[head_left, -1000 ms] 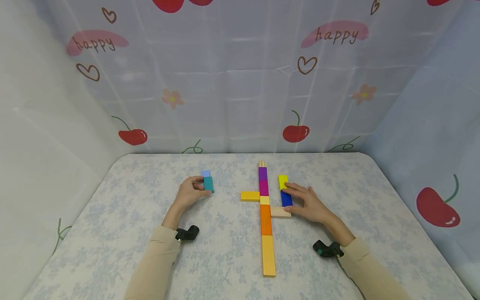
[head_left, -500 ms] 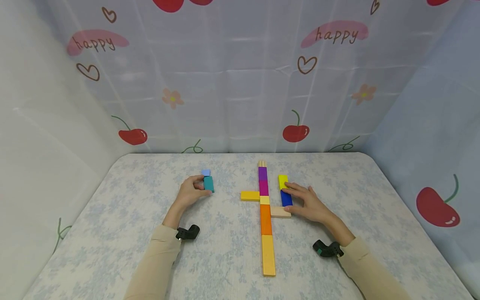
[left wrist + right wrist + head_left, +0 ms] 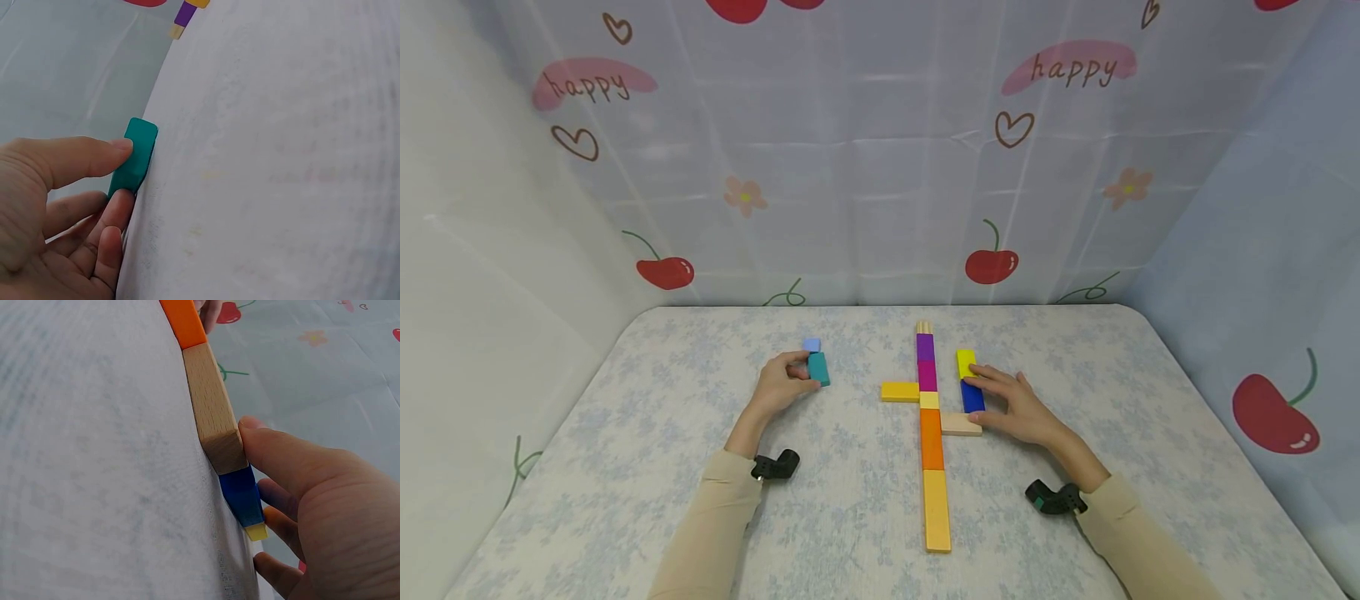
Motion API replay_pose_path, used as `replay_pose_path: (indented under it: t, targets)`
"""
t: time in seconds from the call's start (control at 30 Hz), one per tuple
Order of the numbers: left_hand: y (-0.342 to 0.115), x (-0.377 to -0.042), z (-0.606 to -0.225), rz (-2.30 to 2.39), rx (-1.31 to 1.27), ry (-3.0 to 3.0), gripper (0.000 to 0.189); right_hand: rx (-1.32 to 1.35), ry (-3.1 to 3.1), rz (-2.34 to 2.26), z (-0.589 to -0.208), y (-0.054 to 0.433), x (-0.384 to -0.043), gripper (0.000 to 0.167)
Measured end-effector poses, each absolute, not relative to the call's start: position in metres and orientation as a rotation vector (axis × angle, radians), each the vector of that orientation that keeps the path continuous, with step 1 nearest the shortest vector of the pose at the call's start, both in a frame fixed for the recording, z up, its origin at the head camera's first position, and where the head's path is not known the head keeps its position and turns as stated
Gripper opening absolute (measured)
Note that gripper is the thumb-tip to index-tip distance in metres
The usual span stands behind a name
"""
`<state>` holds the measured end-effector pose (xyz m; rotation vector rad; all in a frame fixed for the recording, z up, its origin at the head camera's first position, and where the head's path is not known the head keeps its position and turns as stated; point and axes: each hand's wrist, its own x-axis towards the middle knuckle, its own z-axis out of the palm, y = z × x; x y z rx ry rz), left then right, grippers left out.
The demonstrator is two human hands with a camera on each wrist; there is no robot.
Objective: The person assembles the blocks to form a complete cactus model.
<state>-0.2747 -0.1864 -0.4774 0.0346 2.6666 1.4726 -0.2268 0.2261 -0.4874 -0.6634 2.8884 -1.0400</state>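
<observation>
My left hand (image 3: 777, 385) pinches a teal block (image 3: 818, 369) between thumb and fingers at the left of the table. Just beyond the teal block lies a small light-blue block (image 3: 812, 344). On the right, my right hand (image 3: 1017, 408) has its fingers spread over a blue block (image 3: 972, 397) and the near part of a yellow block (image 3: 966, 362), which lie end to end. The thumb of that hand touches the end of a plain wooden block (image 3: 215, 403). In the left wrist view, the teal block (image 3: 139, 153) stands out past the thumb.
A straight column of blocks runs down the middle: cream sticks (image 3: 925, 327), purple (image 3: 926, 347), magenta (image 3: 928, 376), pale yellow (image 3: 929, 401), orange (image 3: 932, 438) and long yellow-orange (image 3: 936, 510). A golden-yellow block (image 3: 899, 392) juts left from it. A printed curtain stands behind the table.
My left hand has nudged the teal block very slightly to the right, with a small turn. The right hand and the other blocks hold their places.
</observation>
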Motion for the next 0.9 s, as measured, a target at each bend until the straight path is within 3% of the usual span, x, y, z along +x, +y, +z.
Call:
replay_pose_path:
  t: [0.4, 0.9]
  targets:
    - [-0.174, -0.277, -0.474, 1.526, 0.078, 2.657, 0.062, -0.661, 2.883, -1.046, -0.486, 0.227, -0.226, 0.059]
    - [-0.126, -0.288, -0.462, 1.553, 0.231, 2.590, 0.061, -0.669, 2.876, -1.051, -0.487, 0.226, -0.227, 0.059]
